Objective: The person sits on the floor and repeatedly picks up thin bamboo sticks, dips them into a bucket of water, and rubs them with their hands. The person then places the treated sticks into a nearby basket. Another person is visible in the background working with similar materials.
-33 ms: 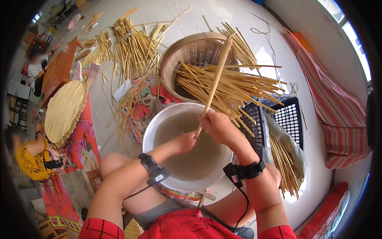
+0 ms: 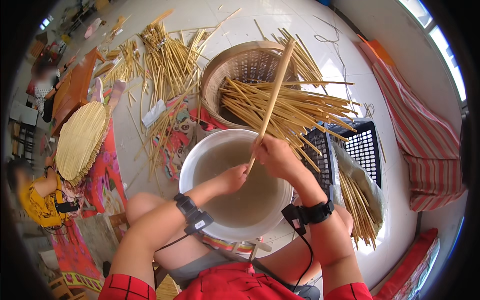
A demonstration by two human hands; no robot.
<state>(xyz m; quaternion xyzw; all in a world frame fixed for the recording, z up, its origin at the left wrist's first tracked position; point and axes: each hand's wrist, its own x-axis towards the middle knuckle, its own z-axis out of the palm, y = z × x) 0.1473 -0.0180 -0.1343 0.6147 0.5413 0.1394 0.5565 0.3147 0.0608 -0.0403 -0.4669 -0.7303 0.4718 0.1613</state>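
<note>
My right hand [image 2: 277,157] is closed around a long pale bamboo strip [image 2: 274,92] that rises steeply toward the far side, over the woven basket [image 2: 240,62]. My left hand [image 2: 232,179] is fisted at the strip's lower end, just left of my right hand. Both hands hover over a white round basin [image 2: 186,167] of murky water that sits between my knees. A pile of similar pale strips [image 2: 300,110] lies across the basket's rim and over a black plastic crate [image 2: 362,145]. Both wrists carry black strapped devices.
More strips [image 2: 165,65] lie scattered on the tiled floor at upper left. A round woven mat [image 2: 80,140] lies at left, near a seated person in yellow [image 2: 37,195]. Another person [image 2: 45,85] sits further back. A red striped cloth [image 2: 425,140] lies at right.
</note>
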